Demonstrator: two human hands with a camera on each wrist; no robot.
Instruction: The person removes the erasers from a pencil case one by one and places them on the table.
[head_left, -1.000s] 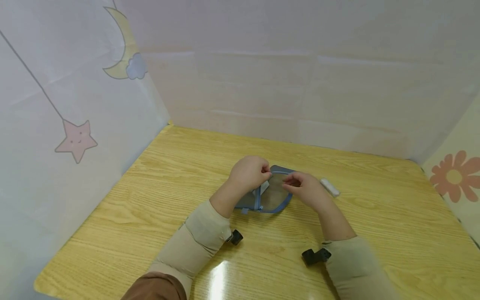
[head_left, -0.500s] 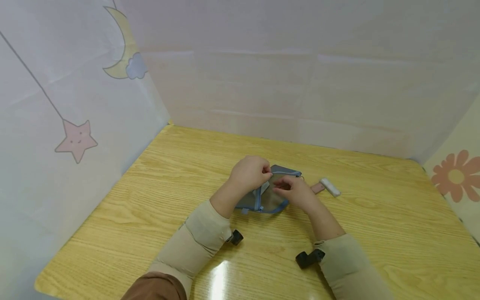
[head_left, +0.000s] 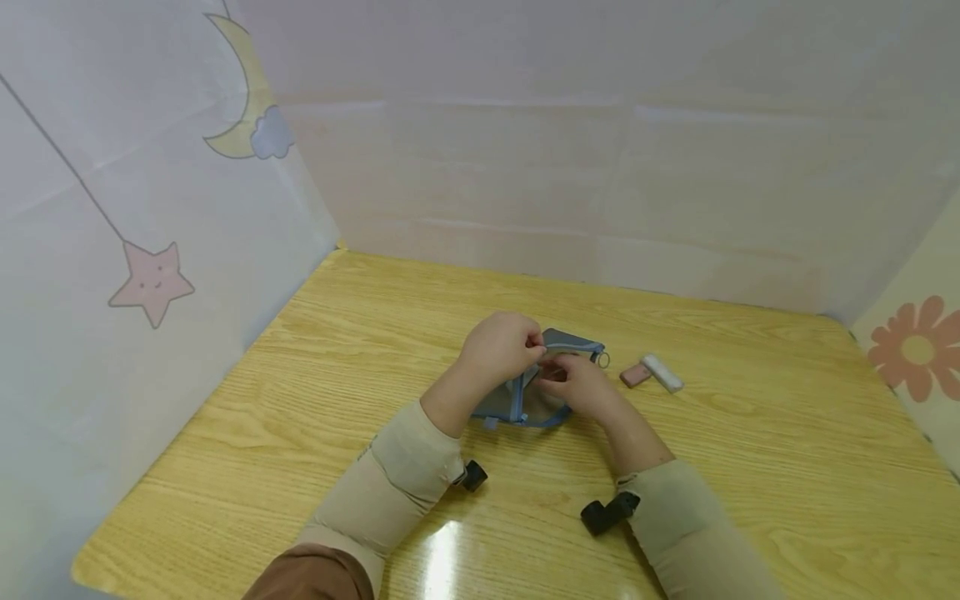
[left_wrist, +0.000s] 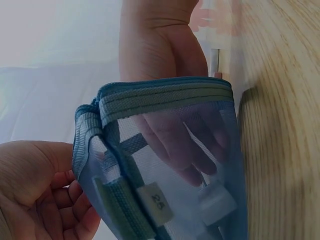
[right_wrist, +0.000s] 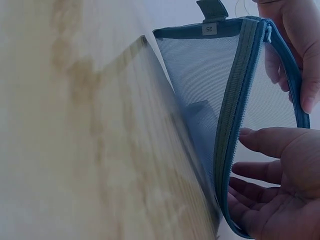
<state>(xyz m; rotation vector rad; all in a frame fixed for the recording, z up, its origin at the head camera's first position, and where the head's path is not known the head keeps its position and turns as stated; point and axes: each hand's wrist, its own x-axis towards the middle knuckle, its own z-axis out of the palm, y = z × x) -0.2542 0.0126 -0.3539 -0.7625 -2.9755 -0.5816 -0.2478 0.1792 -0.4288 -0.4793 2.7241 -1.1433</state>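
A blue-grey mesh zipper pouch (right_wrist: 200, 65) stands unzipped on the table. Its edge is pinched between thumb and fingers of my left hand (head_left: 497, 348), which keeps the mouth spread. My right hand (head_left: 588, 390) reaches through the mouth from the right. In the left wrist view its fingers show through the mesh, loosely extended, close to a pale, flat-looking item (left_wrist: 217, 204) inside; I cannot tell whether they touch it. The right wrist view shows the right fingers (right_wrist: 260, 172) spread apart at the zipper line, nothing visibly gripped.
To the right of the pouch lie a small pink block (head_left: 635, 375) and a white block (head_left: 663, 373), side by side like erasers. A metal ring (head_left: 603, 360) hangs at the pouch's right corner. Wood-grain table (head_left: 360, 350); printed sheets stand behind and at the sides.
My right hand has moved left, from the pouch's right rim into its mouth. The pink block and the ring, hidden behind that hand before, now show. My left hand has stayed in place.
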